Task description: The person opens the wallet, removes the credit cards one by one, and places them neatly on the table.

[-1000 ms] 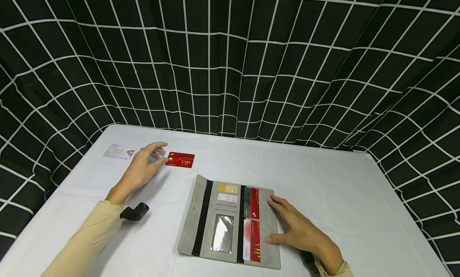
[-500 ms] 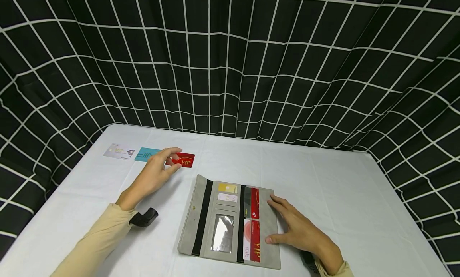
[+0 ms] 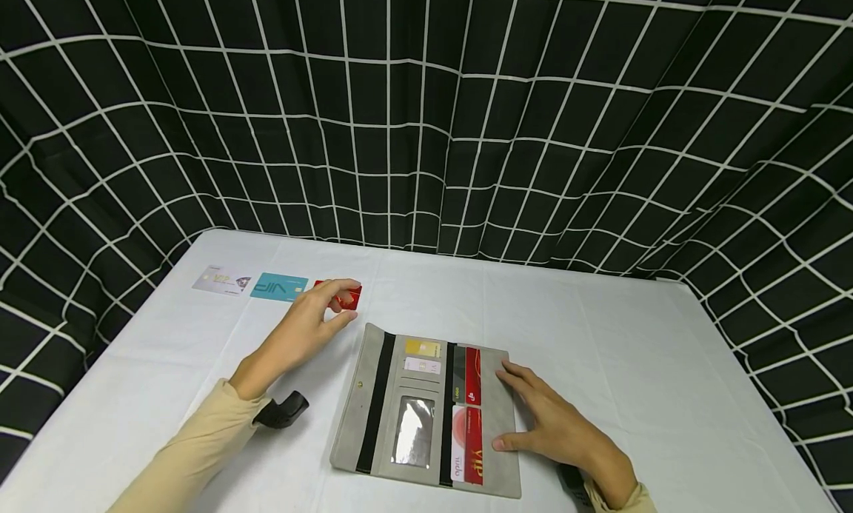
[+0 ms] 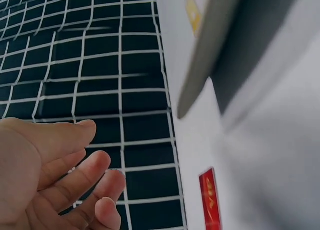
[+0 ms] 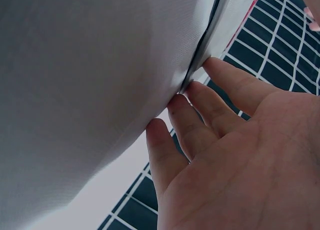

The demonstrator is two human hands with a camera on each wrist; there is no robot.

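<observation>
**Left hand (image 3: 303,328) loose near a red plastic card with gold lettering (image 3: 353,298), right hand (image 3: 556,428) on a grey leather-like folding wallet (image 3: 413,390)**

In the head view, the white-covered table (image 3: 600,335) carries three loose cards near its far edge: a silver-white card (image 3: 222,280) nearest the far left corner, a teal card (image 3: 278,286) beside it, then the red one, partly hidden by the left fingers. The wallet lies open nearer the viewer, showing its clear plastic window (image 3: 412,433) and the cards in its slots, details mostly lost to the wrist cameras. The left forearm reaches diagonally in from the near left; the right comes from the near right, its fingers spread and thumb lying on the wallet's right panel.

The left wrist view clears up what the head view leaves uncertain: the left fingers are gently bent with a gap to the thumb, hold nothing, and are apart from the red card on the table. The wallet's edge looms above, blurred.

The right wrist view reveals the palm side of the right hand: four fairly straight, separated fingers, tips touching the wallet's edge without curling round it.
</observation>
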